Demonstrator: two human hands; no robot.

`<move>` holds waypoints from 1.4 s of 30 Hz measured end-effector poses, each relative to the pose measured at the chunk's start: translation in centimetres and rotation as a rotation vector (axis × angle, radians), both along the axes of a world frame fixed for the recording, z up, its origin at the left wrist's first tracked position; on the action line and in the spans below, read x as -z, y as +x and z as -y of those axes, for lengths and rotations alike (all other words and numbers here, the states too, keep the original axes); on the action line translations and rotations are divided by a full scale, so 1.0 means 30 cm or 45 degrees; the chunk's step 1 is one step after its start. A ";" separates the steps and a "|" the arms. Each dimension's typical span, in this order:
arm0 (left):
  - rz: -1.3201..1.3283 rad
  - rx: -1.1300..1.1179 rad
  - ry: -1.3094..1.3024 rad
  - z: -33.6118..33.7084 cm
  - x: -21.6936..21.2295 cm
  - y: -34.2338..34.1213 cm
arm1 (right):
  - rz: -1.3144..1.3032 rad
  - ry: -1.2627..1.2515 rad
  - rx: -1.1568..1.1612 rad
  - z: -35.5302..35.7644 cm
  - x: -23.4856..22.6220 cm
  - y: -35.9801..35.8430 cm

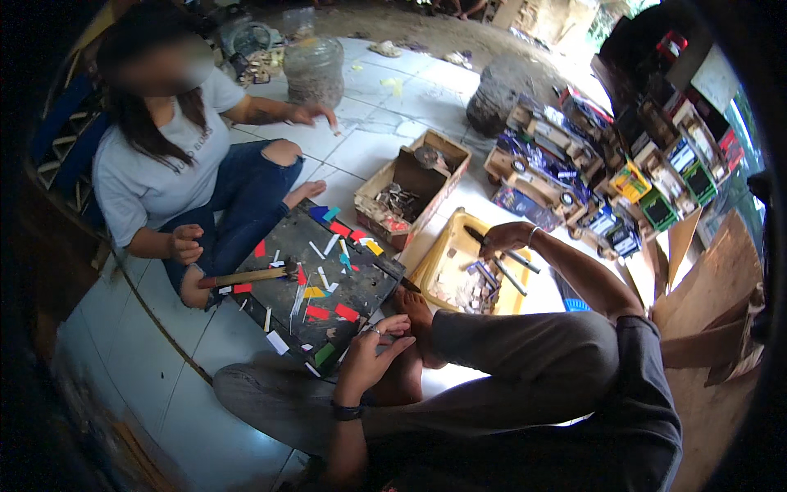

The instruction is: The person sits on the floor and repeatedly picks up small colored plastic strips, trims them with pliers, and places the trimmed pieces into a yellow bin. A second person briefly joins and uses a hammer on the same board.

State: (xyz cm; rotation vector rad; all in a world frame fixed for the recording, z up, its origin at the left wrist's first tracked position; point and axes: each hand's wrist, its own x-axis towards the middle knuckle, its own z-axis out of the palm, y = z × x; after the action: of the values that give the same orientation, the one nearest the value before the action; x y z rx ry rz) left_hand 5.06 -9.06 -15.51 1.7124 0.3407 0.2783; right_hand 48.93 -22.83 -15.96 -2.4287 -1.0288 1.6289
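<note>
My right hand (pixel 503 239) is closed round a two-handled tool that looks like pliers (pixel 523 262). Its dark end sticks out on the left of the fist, and two grey handles point down to the right, over a yellow basin (pixel 426 266). Wood-coloured chips (pixel 463 283) lie in the basin. Near my foot and the close corner of a dark board (pixel 270 305), my left hand (pixel 377 351) is held with fingers bent and thumb apart, nothing visible in it. Across the board lie a hammer (pixel 246 277) and coloured strips, among them a red piece (pixel 347 313) and a green piece (pixel 325 354).
A person (pixel 176 139) sits across the board, both hands raised. Behind the basin stands a wooden box (pixel 438 193) with small metal parts. Toy trucks (pixel 541 168) are stacked at the right, near cardboard (pixel 705 303). A large clear plastic jug (pixel 314 74) stands farther back.
</note>
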 end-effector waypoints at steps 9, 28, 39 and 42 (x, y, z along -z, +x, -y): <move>-0.577 0.522 0.169 0.080 0.219 0.027 | 0.643 -0.571 -0.889 0.129 0.236 -0.162; -0.579 0.555 0.219 0.084 0.271 0.019 | 0.746 -0.734 -1.155 0.089 0.363 -0.249; -0.456 0.429 0.153 0.077 0.294 0.008 | 0.640 -0.753 -0.952 0.108 0.367 -0.291; -0.479 0.435 0.158 0.069 0.271 0.012 | 0.532 -0.757 -0.763 0.130 0.333 -0.266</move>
State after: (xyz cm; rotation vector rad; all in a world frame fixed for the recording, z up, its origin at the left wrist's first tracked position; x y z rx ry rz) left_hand 5.43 -11.15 -23.66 1.9100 0.3015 -0.2822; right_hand 40.94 -26.74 -25.94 -3.1677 -1.6662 1.8263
